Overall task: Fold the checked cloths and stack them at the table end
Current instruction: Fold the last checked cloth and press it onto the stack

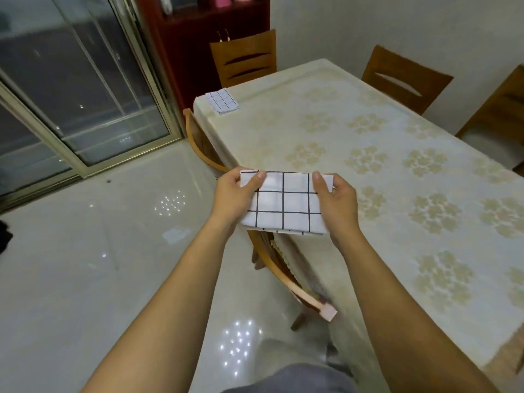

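Observation:
A folded white cloth with black checks [286, 204] is held flat in the air over the table's near left edge. My left hand [238, 194] grips its left side, thumb on top near the far corner. My right hand [334, 198] grips its right side the same way. A folded checked cloth [222, 101] lies at the far left corner of the table [368, 131], far ahead of both hands. The table wears a cream cloth with a pale flower print.
A wooden chair [278, 268] is tucked under the table's left side, just below the held cloth. More wooden chairs [245, 59] stand at the far end and the right side. A dark red cabinet [198, 38] and glass sliding doors [71, 89] lie beyond the glossy floor.

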Tool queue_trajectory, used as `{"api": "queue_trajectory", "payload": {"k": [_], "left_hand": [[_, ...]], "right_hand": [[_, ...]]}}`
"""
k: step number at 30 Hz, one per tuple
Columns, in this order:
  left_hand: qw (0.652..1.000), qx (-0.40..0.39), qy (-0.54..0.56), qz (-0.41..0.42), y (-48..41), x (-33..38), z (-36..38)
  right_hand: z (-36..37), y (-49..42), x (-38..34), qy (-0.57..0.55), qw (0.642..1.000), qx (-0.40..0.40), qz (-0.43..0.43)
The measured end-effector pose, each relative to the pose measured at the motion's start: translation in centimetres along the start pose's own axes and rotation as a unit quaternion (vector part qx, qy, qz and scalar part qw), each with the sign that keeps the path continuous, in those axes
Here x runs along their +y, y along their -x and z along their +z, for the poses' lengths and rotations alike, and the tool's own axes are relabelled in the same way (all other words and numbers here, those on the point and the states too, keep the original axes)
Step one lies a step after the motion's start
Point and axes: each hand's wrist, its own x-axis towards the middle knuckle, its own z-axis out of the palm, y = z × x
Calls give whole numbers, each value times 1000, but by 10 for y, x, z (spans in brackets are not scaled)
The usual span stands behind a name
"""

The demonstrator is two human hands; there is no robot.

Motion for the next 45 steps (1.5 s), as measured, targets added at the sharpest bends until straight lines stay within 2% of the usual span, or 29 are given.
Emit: {"api": "queue_trajectory", "payload": {"k": [3,7,14,16,20,23,27,29,33,36,40,45], "left_hand": [[999,-21,-36,9,-38,0,-17],[998,12,-61,15,-104,3,-44],[998,22,-48,16,-201,8,-86],[1000,3,-21,-17,-226,3,-94],[991,-89,7,-96,-277,-9,-118],[992,-99,-10,-77,-324,-24,-144],[995,-88,-15,-51,-400,-36,-191],[996,-83,-25,-37,-437,-34,-217],[991,-113,-63,25,-515,-31,-249],[987,-143,-70,34,-556,-41,-248],[977,-175,-110,55,-614,-48,-232],[977,-144,-145,62,-691,-41,-206]], "right_hand": [[27,-31,-3,9,1000,-1,-2],[83,-84,-13,5,1000,-7,6],[160,-147,-26,10,1000,4,14],[178,-161,-27,8,1000,19,15],[228,-190,-28,-20,996,80,38],[276,-215,-29,-10,993,107,54],[352,-249,-44,11,990,89,113],[389,-265,-54,20,989,90,116],[448,-297,-66,29,982,158,98],[467,-315,-58,23,977,177,114],[473,-352,-46,-41,971,171,164],[484,-418,-33,-36,977,122,169]]}}
